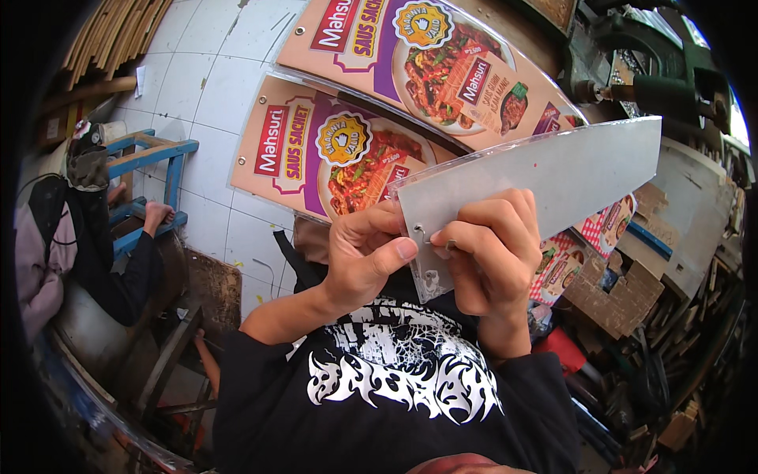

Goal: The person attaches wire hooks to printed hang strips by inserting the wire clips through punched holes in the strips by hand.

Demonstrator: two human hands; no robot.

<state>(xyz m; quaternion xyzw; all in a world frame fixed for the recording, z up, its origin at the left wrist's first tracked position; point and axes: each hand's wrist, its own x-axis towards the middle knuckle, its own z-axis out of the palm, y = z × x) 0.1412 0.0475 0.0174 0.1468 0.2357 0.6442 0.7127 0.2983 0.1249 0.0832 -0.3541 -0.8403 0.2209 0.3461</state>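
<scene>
A flat grey-white panel (537,170) with a clear plastic rim is held up before my chest, its plain side facing me. My left hand (367,249) grips its left end, thumb in front and fingers partly hidden behind. Close to that end, a thin dark wire (418,229) loops out of a small hole. The fingertips of my right hand (493,249) are pinched together on the wire, just beside the hole. Below it, a second hole holds a pale twisted bit (431,279) that is too small to name.
Two printed food sign panels (294,186) (379,59) with corner eyelets lie beyond my hands. A clamp-like dark machine (659,79) stands at far right, near wooden boards (620,296). At left, another person's foot (158,216) rests by a blue frame (170,178).
</scene>
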